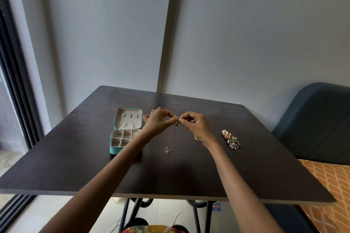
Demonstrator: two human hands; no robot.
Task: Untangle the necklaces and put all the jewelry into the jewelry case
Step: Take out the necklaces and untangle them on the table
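A thin necklace [174, 134] hangs at the centre of the frame, its upper end pinched between the fingertips of the left hand [158, 121] and the right hand [195, 125], which meet just above the dark table [189, 176]. Its lower end, with a small gold pendant [167, 150], lies on the tabletop. Left of the hands sits the open teal jewelry case [126, 130]. Right of them lies a small heap of jewelry [231, 139], and a gold ring [197, 138] rests beside the right wrist.
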